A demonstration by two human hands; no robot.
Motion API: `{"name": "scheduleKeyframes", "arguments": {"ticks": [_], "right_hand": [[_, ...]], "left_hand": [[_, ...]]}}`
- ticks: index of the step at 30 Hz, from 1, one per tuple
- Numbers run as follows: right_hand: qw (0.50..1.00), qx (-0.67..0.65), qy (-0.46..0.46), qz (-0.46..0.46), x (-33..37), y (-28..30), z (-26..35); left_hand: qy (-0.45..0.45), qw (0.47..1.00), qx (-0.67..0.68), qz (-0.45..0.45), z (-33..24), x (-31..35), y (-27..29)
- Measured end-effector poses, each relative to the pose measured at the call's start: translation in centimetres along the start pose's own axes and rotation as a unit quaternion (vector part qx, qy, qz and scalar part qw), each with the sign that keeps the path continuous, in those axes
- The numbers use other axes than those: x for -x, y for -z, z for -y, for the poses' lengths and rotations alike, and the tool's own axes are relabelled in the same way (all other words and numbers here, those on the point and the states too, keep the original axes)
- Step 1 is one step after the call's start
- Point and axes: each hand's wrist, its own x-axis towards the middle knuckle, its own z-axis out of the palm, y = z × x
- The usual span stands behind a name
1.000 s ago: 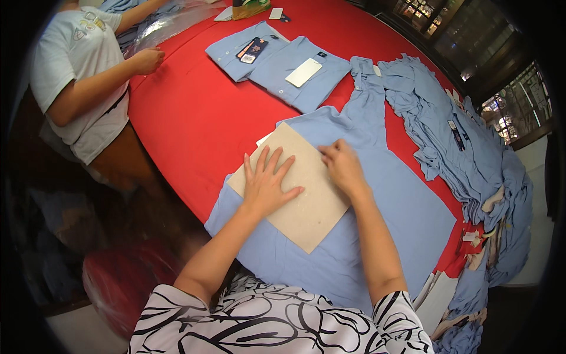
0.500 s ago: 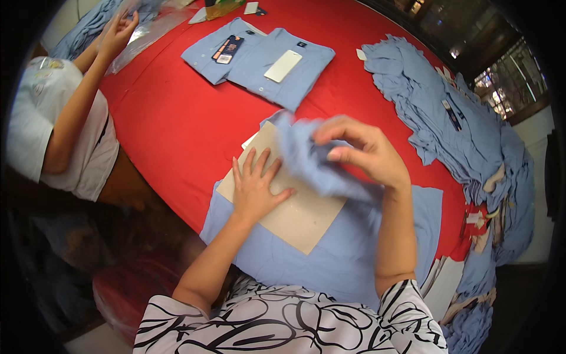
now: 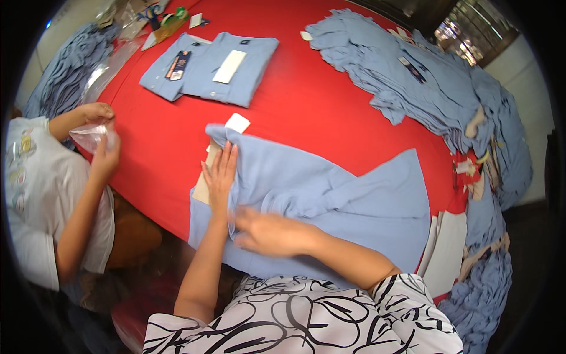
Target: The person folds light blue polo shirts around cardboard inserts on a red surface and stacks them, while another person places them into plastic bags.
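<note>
A light blue shirt (image 3: 348,200) lies spread in front of me, partly folded over a beige cardboard sheet (image 3: 202,190). Only the sheet's left strip shows; cloth covers the rest. My left hand (image 3: 221,176) lies flat with straight fingers, across the fold's edge and the cardboard. Lower down, my right hand (image 3: 268,232) is at the same edge of the cloth, beside my left wrist. Its fingers are smeared by motion, so any grip on the shirt cannot be made out. A white tag (image 3: 237,123) sticks out at the shirt's far end.
On the red-covered table (image 3: 306,124), folded blue shirts (image 3: 250,71) with tags lie far left. A heap of blue shirts (image 3: 407,82) fills the far right. White sheets (image 3: 445,253) sit near right. At left, another person (image 3: 59,194) holds a clear plastic bag (image 3: 91,137).
The cloth my right hand held raised now lies over most of the cardboard. My right hand has come down and left. The view has shifted, and the other person now holds a bag nearer.
</note>
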Motion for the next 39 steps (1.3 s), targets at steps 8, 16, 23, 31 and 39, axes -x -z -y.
{"name": "scheduleKeyframes", "arguments": {"ticks": [8, 16, 23, 31, 39], "right_hand": [[0.726, 0.411, -0.296, -0.465, 17.0, 8.0, -18.9], [0.644, 0.376, -0.368, -0.555, 31.9, 2.6, -17.2], [0.612, 0.258, -0.542, -0.515, 37.4, -7.8, -13.1], [0.587, 0.29, -0.535, -0.534, 29.4, -4.6, -22.1], [0.617, 0.307, -0.351, -0.634, 28.5, -4.2, -21.2]], "left_hand": [[0.008, 0.987, 0.147, 0.069, -1.2, -0.1, 3.8], [-0.029, 0.969, 0.244, -0.028, -0.2, 0.1, 1.4], [-0.009, 0.931, 0.349, 0.106, 1.1, -0.5, 2.8], [-0.137, 0.959, 0.192, 0.155, 1.7, 0.0, 4.7], [-0.169, 0.964, 0.198, 0.05, 2.4, 0.8, 3.7]]}}
